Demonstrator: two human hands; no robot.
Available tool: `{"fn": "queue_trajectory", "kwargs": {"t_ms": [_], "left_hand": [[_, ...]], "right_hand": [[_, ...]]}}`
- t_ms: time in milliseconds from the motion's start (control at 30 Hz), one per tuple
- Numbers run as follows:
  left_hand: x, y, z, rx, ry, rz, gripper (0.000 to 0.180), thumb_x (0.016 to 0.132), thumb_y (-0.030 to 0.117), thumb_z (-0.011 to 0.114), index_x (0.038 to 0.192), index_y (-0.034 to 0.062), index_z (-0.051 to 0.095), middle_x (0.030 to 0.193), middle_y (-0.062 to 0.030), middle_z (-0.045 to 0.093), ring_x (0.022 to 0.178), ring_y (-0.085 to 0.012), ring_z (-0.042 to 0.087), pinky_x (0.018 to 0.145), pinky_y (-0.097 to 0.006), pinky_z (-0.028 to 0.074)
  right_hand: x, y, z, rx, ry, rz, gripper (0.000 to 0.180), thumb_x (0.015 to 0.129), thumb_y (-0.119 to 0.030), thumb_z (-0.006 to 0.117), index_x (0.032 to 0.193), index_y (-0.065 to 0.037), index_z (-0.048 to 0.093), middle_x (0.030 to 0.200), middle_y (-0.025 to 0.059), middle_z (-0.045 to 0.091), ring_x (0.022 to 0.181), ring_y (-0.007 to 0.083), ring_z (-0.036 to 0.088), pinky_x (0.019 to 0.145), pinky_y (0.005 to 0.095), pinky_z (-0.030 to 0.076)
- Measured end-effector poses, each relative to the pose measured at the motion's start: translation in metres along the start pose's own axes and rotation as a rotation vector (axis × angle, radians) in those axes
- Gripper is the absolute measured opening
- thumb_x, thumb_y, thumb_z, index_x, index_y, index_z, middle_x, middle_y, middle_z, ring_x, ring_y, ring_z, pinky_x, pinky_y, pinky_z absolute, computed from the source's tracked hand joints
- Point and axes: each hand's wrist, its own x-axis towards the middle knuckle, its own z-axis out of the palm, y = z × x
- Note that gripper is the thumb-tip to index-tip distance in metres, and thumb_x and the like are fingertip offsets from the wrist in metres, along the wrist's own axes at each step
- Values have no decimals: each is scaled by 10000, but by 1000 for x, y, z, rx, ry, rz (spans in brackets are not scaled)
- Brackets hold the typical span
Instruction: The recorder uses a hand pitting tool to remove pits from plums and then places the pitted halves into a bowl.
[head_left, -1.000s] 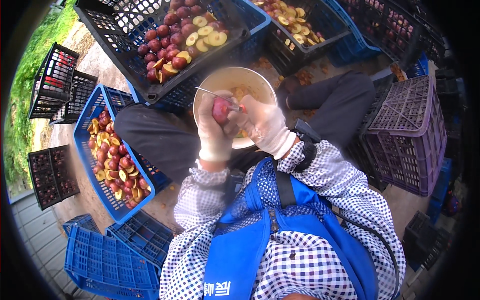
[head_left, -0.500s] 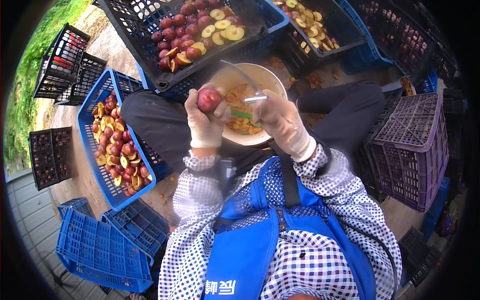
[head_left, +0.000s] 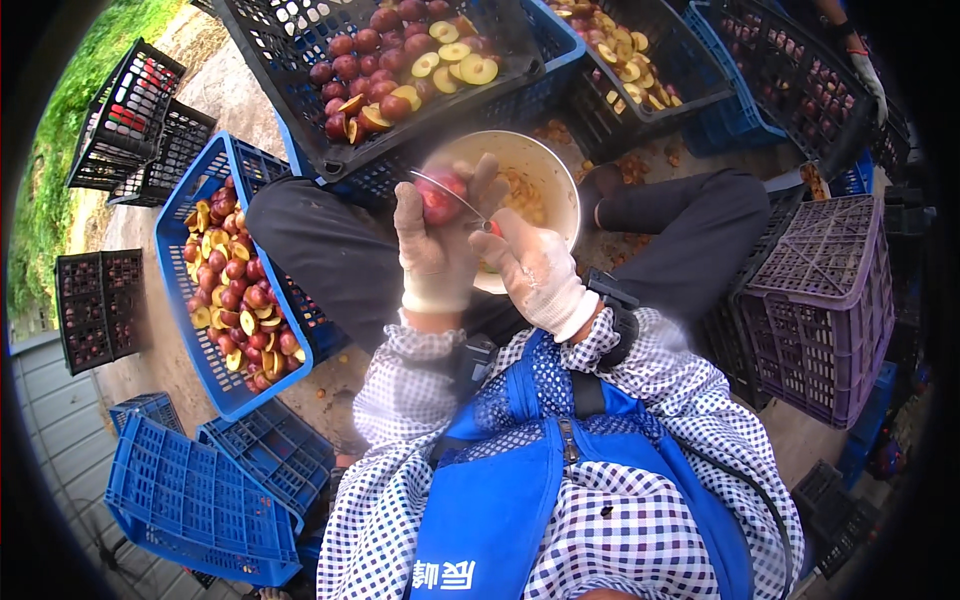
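A red plum [head_left: 438, 200] sits in my gloved left hand [head_left: 432, 255], whose fingers and thumb close round its sides. My gloved right hand [head_left: 542, 272] grips a knife by its red handle [head_left: 491, 228]. The thin knife blade [head_left: 455, 193] lies across the plum; how deep it has gone cannot be told. Below both hands stands a cream-coloured bucket [head_left: 574, 212] with orange-yellow plum stones and scraps in it, partly hidden by my hands.
Beyond the bucket a black crate [head_left: 290, 110] holds whole and halved plums. To the left is a blue crate [head_left: 175, 240] of halves. Stacked blue crates [head_left: 200, 500] and a purple crate [head_left: 815, 300] flank me. At upper right hangs another person's gloved hand [head_left: 872, 85].
The knife has swung from above the bucket onto the plum. My right hand has moved left and turned. Another person's gloved hand has come into view at upper right.
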Motion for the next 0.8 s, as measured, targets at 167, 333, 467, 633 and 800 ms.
{"fn": "queue_trajectory", "kwargs": {"t_ms": [167, 333, 467, 633, 800], "left_hand": [[-7, 3, 5, 159, -46, -41, 540, 957, 515, 574, 1232, 50, 563, 1184, -129, 622, 1189, -321, 598, 1006, -477, 473], [-7, 21, 10, 493, -97, -30, 543, 942, 448, 591, 1253, 8, 520, 1160, -141, 622, 1162, -325, 619, 1013, -427, 464], [-8, 16, 15, 449, -142, 10, 543, 930, 436, 577, 1220, -19, 516, 1125, -132, 623, 1149, -323, 631, 1034, -417, 451], [-9, 24, 27, 639, -154, -41, 435, 853, 274, 664, 1152, -24, 558, 1101, -128, 645, 1078, -252, 638, 986, -373, 481], [-3, 39, 26, 826, -209, -148, 476, 788, 144, 713, 1209, -18, 561, 1135, -159, 661, 1027, -219, 653, 902, -337, 526]], "right_hand": [[0, 2, 5, -69, 60, -22, 275, 973, -291, 626, 973, -19, 586, 791, 232, 642, 775, 429, 655, 646, 435, 500], [2, 15, 3, 169, -89, 47, 301, 983, -299, 626, 1095, -20, 620, 860, 166, 689, 835, 308, 697, 715, 378, 515], [6, 17, -2, 366, -158, 40, 315, 1004, -291, 602, 1129, -2, 622, 932, 166, 704, 878, 261, 689, 779, 367, 512], [6, 27, -10, 504, -246, 16, 360, 1025, -313, 574, 1189, 4, 614, 1030, 95, 680, 962, 168, 630, 849, 327, 495], [21, 38, -36, 367, -471, 100, 419, 1023, -380, 558, 1174, 7, 607, 1035, 89, 671, 967, 170, 621, 866, 323, 482]]}}
